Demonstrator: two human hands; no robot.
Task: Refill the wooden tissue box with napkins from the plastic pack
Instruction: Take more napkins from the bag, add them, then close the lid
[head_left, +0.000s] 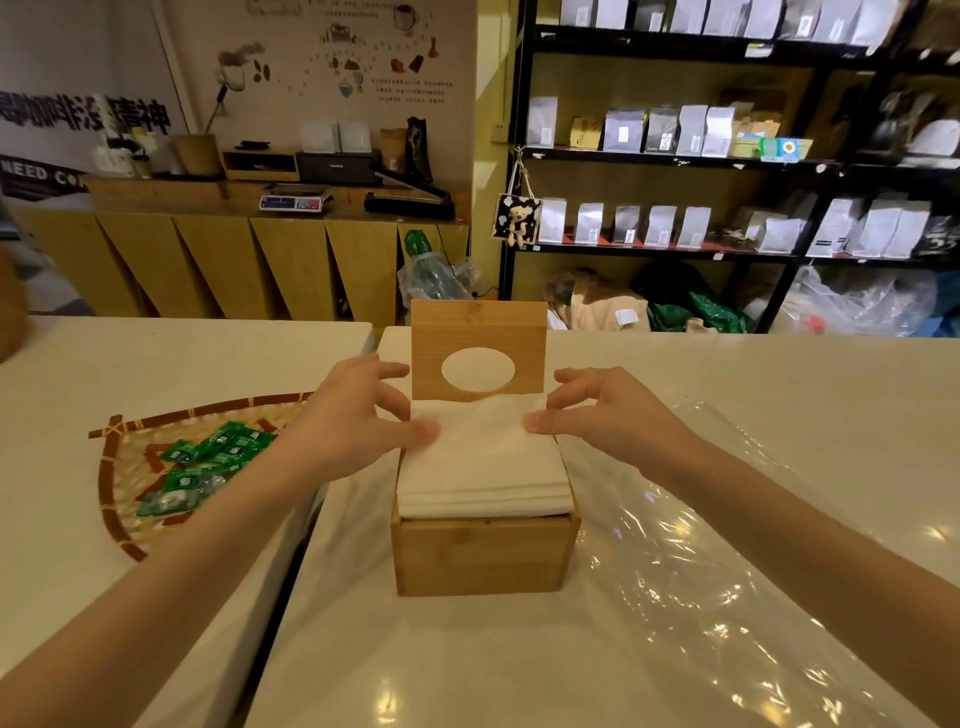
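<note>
The wooden tissue box (485, 556) stands in the middle of the white table, its lid (478, 325) with an oval hole raised upright at the back. A stack of white napkins (480, 473) fills it and rises above the rim. My left hand (358, 415) rests on the stack's left side, thumb on the top napkin. My right hand (602, 415) mirrors it on the right, thumb pressing the top sheet. The top napkin is slightly rumpled between the thumbs. The clear plastic pack (701, 561) lies flattened to the right of the box.
A woven bamboo tray (124, 467) with several green sachets (208, 462) sits on the left table. A dark gap (291, 561) runs between the two tables. Shelves of bags stand behind the right side, a wooden counter behind the left.
</note>
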